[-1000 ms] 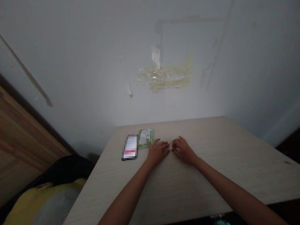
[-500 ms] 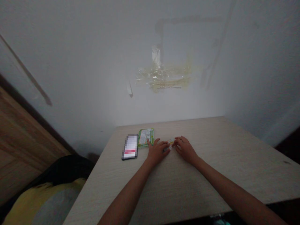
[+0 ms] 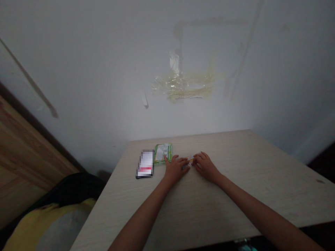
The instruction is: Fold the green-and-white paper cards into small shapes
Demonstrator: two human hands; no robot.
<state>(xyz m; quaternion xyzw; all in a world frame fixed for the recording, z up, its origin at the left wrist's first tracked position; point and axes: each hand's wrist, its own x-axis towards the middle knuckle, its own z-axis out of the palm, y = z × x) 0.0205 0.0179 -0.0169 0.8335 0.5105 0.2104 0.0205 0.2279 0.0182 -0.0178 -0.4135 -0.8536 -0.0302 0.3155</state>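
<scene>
Hands [image 3: 175,170] [image 3: 206,168] angle inward, backs up; small printed piece [image 3: 190,159] between them.

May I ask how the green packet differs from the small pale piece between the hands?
The green packet looks larger than the small pale piece. The packet has green edges; the piece shows a yellow-orange patch. The packet lies mostly uncovered by the left hand, while the piece is partly hidden between it and the right hand. Both are on the table.

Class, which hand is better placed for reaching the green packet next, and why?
Likely the left hand: it lies right beside the green packet, while the right hand sits farther away.
</scene>
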